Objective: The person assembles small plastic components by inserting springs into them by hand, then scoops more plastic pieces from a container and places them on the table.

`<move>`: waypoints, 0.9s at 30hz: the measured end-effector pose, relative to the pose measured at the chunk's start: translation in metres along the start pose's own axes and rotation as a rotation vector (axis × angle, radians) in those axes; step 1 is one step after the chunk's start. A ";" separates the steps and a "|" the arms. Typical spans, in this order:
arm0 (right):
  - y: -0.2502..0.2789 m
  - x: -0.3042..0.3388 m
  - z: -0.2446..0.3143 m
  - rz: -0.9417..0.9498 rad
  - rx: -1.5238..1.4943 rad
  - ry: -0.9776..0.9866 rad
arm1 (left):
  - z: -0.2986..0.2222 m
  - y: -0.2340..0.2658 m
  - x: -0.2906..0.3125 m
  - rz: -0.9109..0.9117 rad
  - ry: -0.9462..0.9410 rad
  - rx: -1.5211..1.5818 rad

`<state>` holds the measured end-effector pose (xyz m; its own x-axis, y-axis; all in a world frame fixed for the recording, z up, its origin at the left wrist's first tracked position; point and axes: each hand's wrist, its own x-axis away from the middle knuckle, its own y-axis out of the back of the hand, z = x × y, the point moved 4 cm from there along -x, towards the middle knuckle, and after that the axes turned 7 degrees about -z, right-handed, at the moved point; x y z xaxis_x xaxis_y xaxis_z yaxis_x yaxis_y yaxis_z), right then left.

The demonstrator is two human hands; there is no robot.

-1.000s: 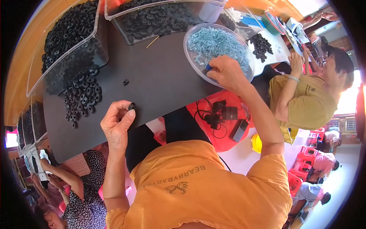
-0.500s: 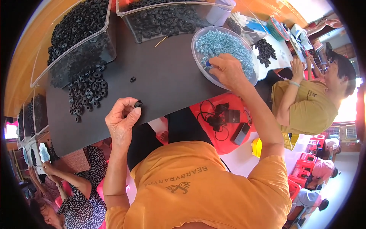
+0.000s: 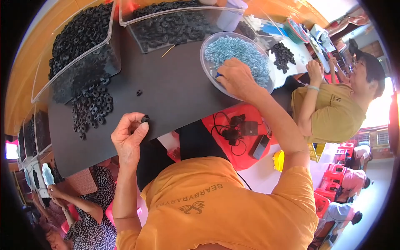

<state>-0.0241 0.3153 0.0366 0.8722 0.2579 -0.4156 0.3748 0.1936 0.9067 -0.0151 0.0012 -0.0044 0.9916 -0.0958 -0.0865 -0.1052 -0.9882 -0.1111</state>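
Note:
Pinched between the thumb and fingers of my left hand point(image 3: 127, 137) is a small black plastic part point(image 3: 145, 119), held just above the table's near edge. My right hand point(image 3: 239, 79) reaches over a round clear plastic bowl point(image 3: 203, 58) full of small shiny bluish metal springs point(image 3: 233, 48). Its fingers are bent together at the bowl's near left side. A small blue object point(image 3: 218, 75) shows at those fingertips; its kind and any spring there cannot be made out. One loose black part point(image 3: 139, 92) lies on the table beyond my left hand.
A heap of black parts point(image 3: 91, 106) lies at the left. Clear bins point(image 3: 110, 39) of black parts line the back, with a thin stick point(image 3: 168, 51) before them. Cables and adapters point(image 3: 239, 129) rest on a red stool point(image 3: 237, 160). A co-worker point(image 3: 333, 104) sits right.
The whole view has shifted slightly. My right hand's fingers have curled closer, and less of the blue object shows. My left hand keeps its pinch on the black part.

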 end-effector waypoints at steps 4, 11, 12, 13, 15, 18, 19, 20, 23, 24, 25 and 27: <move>0.001 0.001 -0.002 -0.065 0.002 -0.041 | 0.000 0.002 0.000 -0.009 0.004 0.024; 0.030 -0.005 0.009 -0.190 -0.226 -0.295 | -0.007 -0.002 -0.005 -0.038 0.096 0.079; 0.031 -0.008 0.019 -0.178 -0.366 -0.367 | -0.008 -0.002 -0.005 -0.038 0.138 0.096; 0.039 -0.010 0.032 -0.166 -0.491 -0.445 | -0.007 -0.002 -0.006 -0.028 0.176 0.123; 0.033 -0.014 0.059 -0.111 -0.575 -0.471 | -0.007 -0.004 -0.005 -0.015 0.156 0.158; 0.014 -0.023 0.101 -0.170 -0.848 -0.213 | -0.004 -0.005 -0.004 -0.018 0.149 0.199; 0.009 -0.028 0.117 -0.148 -0.901 -0.129 | -0.003 -0.004 -0.003 -0.024 0.162 0.197; 0.007 -0.034 0.130 -0.115 -0.824 -0.074 | -0.003 -0.003 -0.002 -0.029 0.176 0.197; -0.003 -0.040 0.149 -0.103 -0.869 -0.110 | -0.004 -0.002 0.002 -0.033 0.138 0.215; -0.004 -0.040 0.151 -0.127 -0.873 -0.099 | -0.004 -0.002 0.003 -0.034 0.139 0.217; -0.005 -0.041 0.152 -0.124 -0.873 -0.097 | -0.004 -0.003 0.003 -0.033 0.130 0.218; -0.007 -0.041 0.154 -0.063 -0.825 -0.044 | -0.003 -0.001 0.003 -0.031 0.122 0.222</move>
<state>-0.0146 0.1571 0.0583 0.8754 0.1892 -0.4449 0.0871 0.8434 0.5301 -0.0113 0.0018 -0.0012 0.9949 -0.0927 0.0392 -0.0748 -0.9420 -0.3272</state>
